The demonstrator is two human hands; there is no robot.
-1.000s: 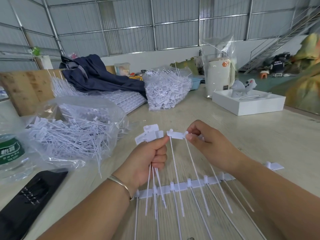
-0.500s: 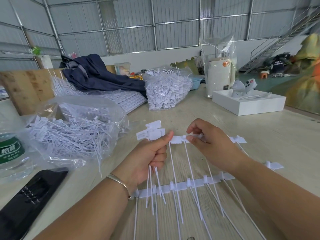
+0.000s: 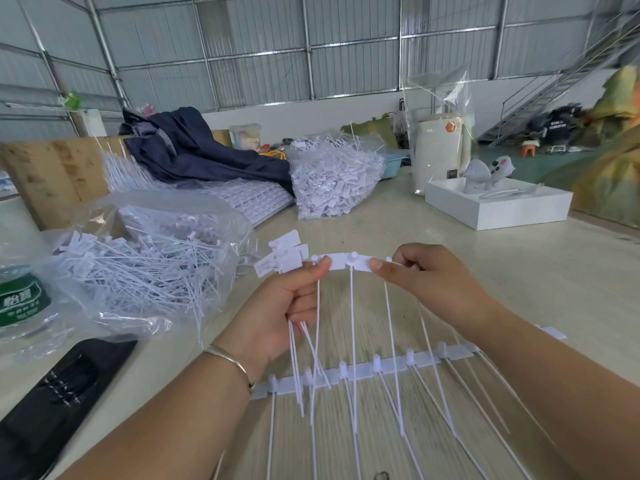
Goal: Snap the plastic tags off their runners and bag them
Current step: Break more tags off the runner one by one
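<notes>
Nearest, a strip of joined tags [image 3: 363, 370] lies flat on the pale table [image 3: 519, 271], its thin tails running toward the camera. Above it both hands are raised. The left hand [image 3: 291, 306], a bangle [image 3: 230, 358] on its wrist, is curled round a bundle of loose tags [image 3: 285, 256], their flat heads fanning out above the fist and their tails hanging below; its thumb and forefinger also pinch the left end of a second strip [image 3: 349, 262]. The right hand [image 3: 426, 278] pinches the right end of that strip between thumb and fingertips, so the strip bows upward between the two hands, with its tails hanging down to the table. To the left sit a black case [image 3: 52, 403], a water bottle [image 3: 20, 299] and an open clear bag [image 3: 145, 265] full of loose tags. Farther back lie stacked strips [image 3: 252, 199], a second filled bag [image 3: 336, 181], a dark blue jacket [image 3: 194, 150], a white box [image 3: 498, 206] and a white canister [image 3: 438, 150] in plastic wrap.
</notes>
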